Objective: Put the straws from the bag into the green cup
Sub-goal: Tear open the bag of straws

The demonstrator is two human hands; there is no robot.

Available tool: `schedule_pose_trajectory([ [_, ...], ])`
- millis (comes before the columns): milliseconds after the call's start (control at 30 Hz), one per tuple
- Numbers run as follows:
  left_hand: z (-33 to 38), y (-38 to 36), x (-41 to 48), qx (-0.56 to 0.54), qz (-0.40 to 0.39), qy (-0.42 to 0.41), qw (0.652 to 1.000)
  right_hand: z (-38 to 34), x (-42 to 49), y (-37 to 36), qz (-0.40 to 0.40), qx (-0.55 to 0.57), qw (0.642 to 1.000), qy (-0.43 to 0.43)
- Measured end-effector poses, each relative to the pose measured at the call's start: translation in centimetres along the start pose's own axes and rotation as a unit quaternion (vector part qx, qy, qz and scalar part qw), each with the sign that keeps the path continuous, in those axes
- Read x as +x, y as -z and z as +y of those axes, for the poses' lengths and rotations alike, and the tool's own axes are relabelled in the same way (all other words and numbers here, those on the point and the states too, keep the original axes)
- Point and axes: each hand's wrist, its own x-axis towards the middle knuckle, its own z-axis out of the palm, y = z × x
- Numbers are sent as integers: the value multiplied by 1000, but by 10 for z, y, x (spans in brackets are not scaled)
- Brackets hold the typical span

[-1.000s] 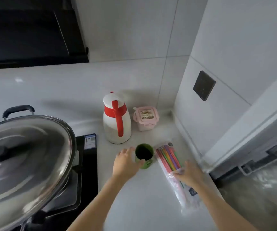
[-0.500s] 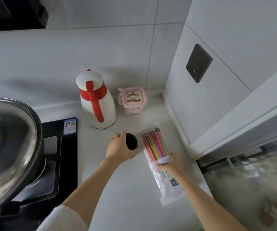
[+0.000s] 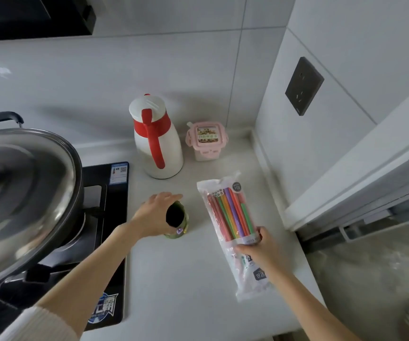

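The bag of straws lies lengthwise on the white tabletop, just right of the green cup. The right hand is curled over the bag's middle, fingers pressing the film where the coloured straws end; the left hand is wrapped around the cup, which looks tipped toward the camera. The straws are probably light and fairly stiff, while the clear wrapper looks thin, crinkly and slippery. Pinching the bundle through the film near its middle should keep the straws from sliding loose inside.
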Motion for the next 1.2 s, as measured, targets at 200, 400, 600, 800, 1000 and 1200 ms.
schedule_pose_trajectory([
  [200, 67, 13, -43, -360, 103, 5, 927, -20, -39, -3, 26, 102, 988, 112],
  [400, 85, 16, -67, -475, 129, 23, 870, -25, -66, -9, -129, 52, 980, 140],
  [600, 70, 20, -89, -469, 72, -36, 880, -78, -102, 63, -117, 171, 958, 197],
  [800, 58, 39, -97, -411, 34, -93, 906, -154, -117, 36, -9, -243, 872, 426],
  [1000, 48, 34, -115, -303, 166, -61, 937, -168, -125, 7, 38, -236, 895, 376],
  [1200, 25, 13, -136, -310, 117, -55, 942, -180, -137, 3, 62, -204, 916, 341],
])
